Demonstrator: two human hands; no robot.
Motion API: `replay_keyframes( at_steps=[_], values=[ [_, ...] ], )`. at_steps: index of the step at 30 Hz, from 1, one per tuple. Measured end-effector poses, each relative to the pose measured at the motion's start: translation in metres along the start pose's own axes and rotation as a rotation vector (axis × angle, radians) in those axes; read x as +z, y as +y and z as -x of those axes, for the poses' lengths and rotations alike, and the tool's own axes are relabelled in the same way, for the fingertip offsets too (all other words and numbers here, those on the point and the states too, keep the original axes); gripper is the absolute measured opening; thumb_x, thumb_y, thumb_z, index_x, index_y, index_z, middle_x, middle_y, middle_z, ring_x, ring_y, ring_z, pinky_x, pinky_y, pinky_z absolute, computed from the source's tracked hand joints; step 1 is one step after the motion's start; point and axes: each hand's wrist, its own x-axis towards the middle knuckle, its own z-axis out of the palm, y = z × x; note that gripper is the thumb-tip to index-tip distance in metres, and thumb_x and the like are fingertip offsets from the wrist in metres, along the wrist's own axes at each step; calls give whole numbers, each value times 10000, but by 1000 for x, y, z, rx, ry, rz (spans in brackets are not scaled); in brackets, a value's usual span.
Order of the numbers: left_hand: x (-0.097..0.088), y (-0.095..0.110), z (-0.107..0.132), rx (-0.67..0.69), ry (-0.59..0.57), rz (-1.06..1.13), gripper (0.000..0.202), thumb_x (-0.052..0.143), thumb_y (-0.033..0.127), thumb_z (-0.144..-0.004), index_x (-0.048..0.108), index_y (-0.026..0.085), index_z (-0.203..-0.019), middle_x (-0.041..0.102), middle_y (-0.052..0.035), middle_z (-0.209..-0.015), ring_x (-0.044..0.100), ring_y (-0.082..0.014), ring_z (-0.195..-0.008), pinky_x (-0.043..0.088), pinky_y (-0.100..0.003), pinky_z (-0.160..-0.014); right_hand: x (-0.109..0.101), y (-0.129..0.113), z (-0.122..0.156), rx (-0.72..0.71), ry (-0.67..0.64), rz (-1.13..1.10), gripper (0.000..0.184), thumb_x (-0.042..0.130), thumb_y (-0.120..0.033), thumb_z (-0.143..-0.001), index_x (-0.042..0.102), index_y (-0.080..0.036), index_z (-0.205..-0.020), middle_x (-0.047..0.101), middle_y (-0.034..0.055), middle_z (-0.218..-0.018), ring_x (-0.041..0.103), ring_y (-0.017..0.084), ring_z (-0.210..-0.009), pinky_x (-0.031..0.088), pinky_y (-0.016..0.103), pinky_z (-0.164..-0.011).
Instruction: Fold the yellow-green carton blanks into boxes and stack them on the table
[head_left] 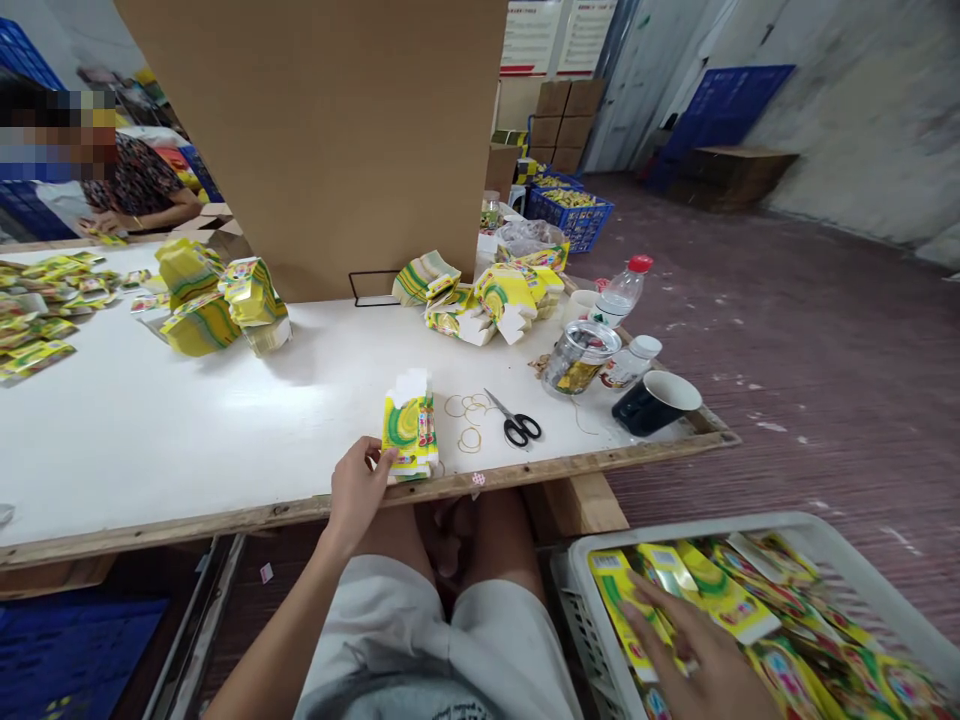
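Note:
My left hand (358, 488) rests at the table's front edge, its fingers pinching the near left corner of a small stack of flat yellow-green cartons (409, 432). Down at the lower right, my right hand (694, 655) reaches into a white plastic crate (847, 545) and lies with fingers spread flat on the yellow cartons (720, 590) piled in it; I cannot tell whether it grips any of them. Several rubber bands (469, 415) and black-handled scissors (514, 420) lie just right of the small stack.
More carton bundles lie at the table's left (217, 295) and back middle (480, 295). A jar (577, 355), bottle (621, 290) and dark mug (656, 402) crowd the right corner. A tall cardboard panel (330, 130) stands behind. A person sits at far left.

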Motion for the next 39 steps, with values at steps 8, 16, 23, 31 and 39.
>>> replay_keyframes(
  at_steps=[8,16,23,31,39],
  values=[
    [-17,46,75,207,-292,220,229,605,361,-900,632,193,-747,634,-7,-667,566,-157,-622,435,-231,-596,71,-151,-24,-357,22,-314,582,606,-279,-955,428,-297,-1509,578,108,-1448,565,308,-1291,504,462,-998],
    [-11,46,105,-125,-708,699,428,641,579,-863,751,187,-995,730,-80,-930,657,-239,-880,515,-315,-804,77,-149,-15,-172,-55,-522,312,609,-232,-933,546,-246,-1239,658,26,-916,568,141,-629,502,241,-563],
    [5,54,108,-495,-868,1084,490,818,528,-728,783,172,-1063,788,-82,-868,720,-216,-811,531,-289,-778,80,-154,-7,-89,32,-647,275,576,-238,-954,543,-267,-1225,620,-2,-875,544,133,-650,483,224,-596],
    [20,50,106,-362,-601,969,395,750,511,-813,737,137,-939,749,-46,-776,648,-145,-664,512,-221,-637,87,-138,-7,105,-193,-621,251,560,-402,-962,688,-201,-883,702,44,-839,661,203,-777,530,268,-689],
    [8,45,99,-83,-682,754,664,665,402,-914,335,245,-1468,731,-56,-923,673,-205,-818,531,-302,-791,87,-126,-15,145,-146,-824,451,615,-386,-946,525,-219,-1355,737,90,-1082,708,214,-912,576,310,-812]
  ],
)
